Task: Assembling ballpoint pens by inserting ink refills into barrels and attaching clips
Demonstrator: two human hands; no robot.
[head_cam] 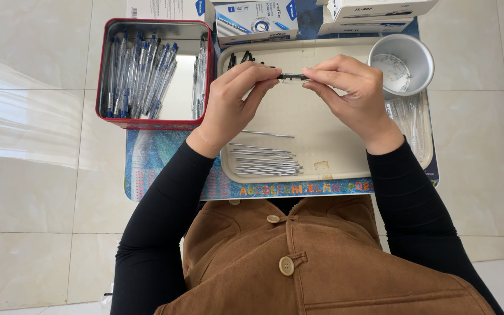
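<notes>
**Both hands pinch a small dark pen part above the tray**

I see my left hand [228,102] and right hand [351,93] raised over the beige tray [322,146], meeting at its upper middle. Between them sits a slim dark pen part [292,76], held level. The left thumb and forefinger are closed on its left end; the right fingertips are closed on its right end. The piece hangs clear of the tray surface, held only by the two hands.

Below my left wrist lies a bunch of thin silvery refills [263,162], side by side on the tray, with one single refill [266,134] lying apart just above them. A few small black caps [241,58] rest in the tray's upper left corner. At the right edge of the tray lie clear pen barrels [412,125], and a round grey cup [402,63] stands at the upper right corner, just beside my right hand.

Left of the tray stands a red tin [154,123] holding assembled pens with blue caps [138,76]. Blue and white cardboard boxes [255,20] lie beyond the tray. Everything sits on a colourful alphabet mat [147,169] on pale floor tiles.
</notes>
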